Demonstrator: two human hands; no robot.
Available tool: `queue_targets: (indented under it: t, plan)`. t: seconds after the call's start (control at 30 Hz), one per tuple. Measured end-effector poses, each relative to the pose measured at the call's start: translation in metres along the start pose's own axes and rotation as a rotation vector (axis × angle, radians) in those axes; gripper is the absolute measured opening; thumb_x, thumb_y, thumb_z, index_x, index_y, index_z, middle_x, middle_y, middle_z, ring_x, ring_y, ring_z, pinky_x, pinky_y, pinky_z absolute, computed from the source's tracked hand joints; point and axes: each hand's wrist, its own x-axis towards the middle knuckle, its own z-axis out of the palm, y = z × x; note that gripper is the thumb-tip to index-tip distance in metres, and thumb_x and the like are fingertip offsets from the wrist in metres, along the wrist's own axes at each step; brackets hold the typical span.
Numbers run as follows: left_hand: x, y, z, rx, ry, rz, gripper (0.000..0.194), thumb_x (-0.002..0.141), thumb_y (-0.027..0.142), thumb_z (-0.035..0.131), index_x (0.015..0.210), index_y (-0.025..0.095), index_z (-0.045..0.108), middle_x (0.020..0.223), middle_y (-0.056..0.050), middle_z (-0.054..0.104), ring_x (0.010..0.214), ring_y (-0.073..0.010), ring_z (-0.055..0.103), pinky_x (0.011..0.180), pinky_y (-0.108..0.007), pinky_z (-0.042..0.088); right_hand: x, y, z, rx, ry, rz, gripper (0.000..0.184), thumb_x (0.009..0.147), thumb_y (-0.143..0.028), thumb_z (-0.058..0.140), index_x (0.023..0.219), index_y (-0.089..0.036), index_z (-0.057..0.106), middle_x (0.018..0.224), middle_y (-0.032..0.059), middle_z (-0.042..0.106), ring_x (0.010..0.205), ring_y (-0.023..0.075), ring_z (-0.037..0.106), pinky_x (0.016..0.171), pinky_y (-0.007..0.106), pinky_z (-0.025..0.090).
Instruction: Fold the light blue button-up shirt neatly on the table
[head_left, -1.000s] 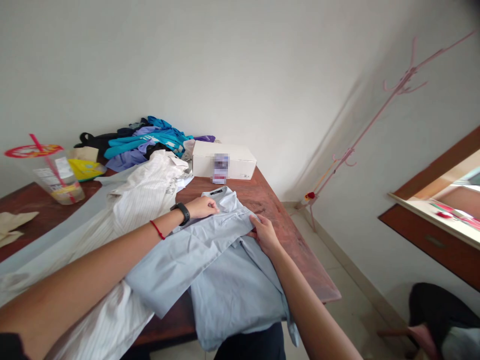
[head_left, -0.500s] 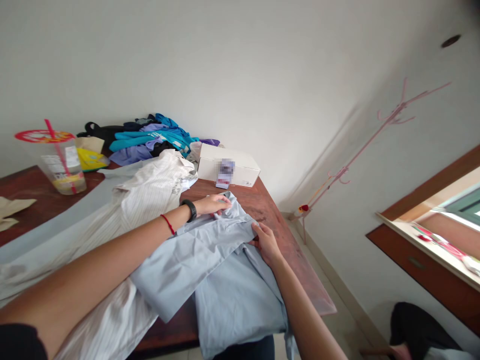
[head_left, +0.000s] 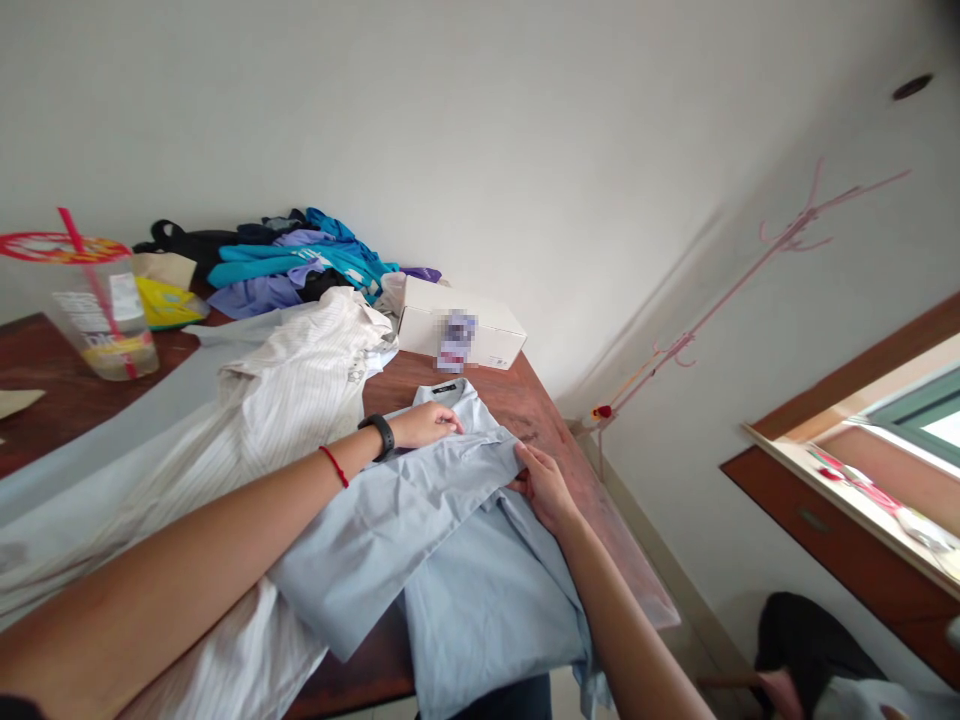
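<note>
- Right hand point(head_left: 546, 487) pinches the grey-blue shirt point(head_left: 491, 600) by its right edge.
- Left hand point(head_left: 424, 425): nearer collar point(head_left: 427, 395), grip unclear.
- Long axis: collar far, body nearer.

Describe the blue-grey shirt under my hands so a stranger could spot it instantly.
Find the white box on the brown wooden table. The blue-grey shirt lies just in front, collar toward the box. Unlike the striped white shirt on its left, it's plain, with a dark neck label showing.
</note>
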Motion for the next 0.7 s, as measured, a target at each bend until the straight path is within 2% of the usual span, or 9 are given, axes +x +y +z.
queue_targets:
  t: [0.1,0.2,0.3,0.37,0.47,0.57,0.63,0.7]
  plan:
    - [-0.001,0.003,-0.007,0.03,-0.023,-0.038,0.037,0.085,0.038,0.056,0.109,0.017,0.076,0.089,-0.005,0.074,0.078,-0.0206,0.064,0.071,-0.026,0.045,0.0,-0.005,0.001,0.047,-0.024,0.059,0.025,0.087,-0.039,0.07,0.095,-0.015,0.071,0.085,0.0073,0.075,0.072,0.0194,0.072,0.064,0.029,0.063]
    - [-0.003,0.004,-0.012,0.064,-0.086,-0.134,0.036,0.08,0.033,0.06,0.107,0.018,0.077,0.065,-0.001,0.064,0.056,-0.0164,0.053,0.056,-0.025,0.038,0.001,-0.01,0.001,0.042,-0.016,0.119,0.018,0.093,-0.03,0.063,0.096,-0.014,0.07,0.083,0.0085,0.075,0.071,0.0184,0.072,0.066,0.03,0.064]
    - [-0.007,0.006,-0.016,0.104,-0.156,-0.265,0.036,0.074,0.029,0.062,0.105,0.016,0.077,0.056,0.0,0.058,0.046,-0.0149,0.047,0.048,-0.025,0.034,0.002,-0.012,0.0,-0.005,-0.005,0.138,0.017,0.094,-0.028,0.061,0.095,-0.013,0.07,0.083,0.0078,0.074,0.07,0.0171,0.07,0.066,0.029,0.064]
    - [-0.009,0.008,-0.017,0.135,-0.179,-0.329,0.04,0.073,0.029,0.063,0.109,0.016,0.076,0.056,0.0,0.058,0.043,-0.0151,0.047,0.044,-0.025,0.032,0.003,-0.012,-0.002,-0.055,0.001,0.13,0.019,0.094,-0.03,0.062,0.093,-0.014,0.071,0.086,0.0082,0.074,0.072,0.017,0.071,0.066,0.028,0.064]
    - [-0.014,0.01,-0.019,0.184,-0.167,-0.358,0.051,0.073,0.03,0.065,0.123,0.019,0.07,0.06,-0.001,0.061,0.045,-0.0161,0.051,0.043,-0.023,0.033,0.004,-0.014,-0.005,-0.157,0.007,0.109,0.021,0.09,-0.036,0.067,0.093,-0.015,0.072,0.089,0.008,0.074,0.076,0.0183,0.071,0.067,0.029,0.063]
    - [-0.017,0.01,-0.02,0.215,-0.144,-0.341,0.075,0.074,0.032,0.067,0.148,0.024,0.051,0.067,-0.002,0.065,0.05,-0.0174,0.056,0.044,-0.023,0.039,0.01,-0.02,-0.004,-0.344,0.0,0.057,0.026,0.084,-0.041,0.071,0.095,-0.017,0.073,0.085,0.0058,0.073,0.074,0.0191,0.07,0.061,0.029,0.061]
    - [-0.017,0.008,-0.019,0.228,-0.133,-0.344,0.087,0.075,0.033,0.068,0.157,0.025,0.039,0.072,-0.002,0.068,0.051,-0.0177,0.058,0.046,-0.024,0.044,0.018,-0.026,0.0,-0.541,-0.005,-0.037,0.029,0.082,-0.043,0.071,0.093,-0.017,0.075,0.08,0.0048,0.072,0.069,0.0192,0.067,0.054,0.027,0.057]
    - [-0.017,0.007,-0.017,0.236,-0.118,-0.362,0.087,0.078,0.035,0.067,0.158,0.024,0.036,0.075,-0.004,0.07,0.05,-0.0178,0.059,0.048,-0.026,0.048,0.028,-0.032,0.004,-0.706,-0.003,-0.156,0.029,0.079,-0.043,0.071,0.085,-0.015,0.075,0.072,0.004,0.07,0.063,0.0187,0.064,0.049,0.025,0.051]
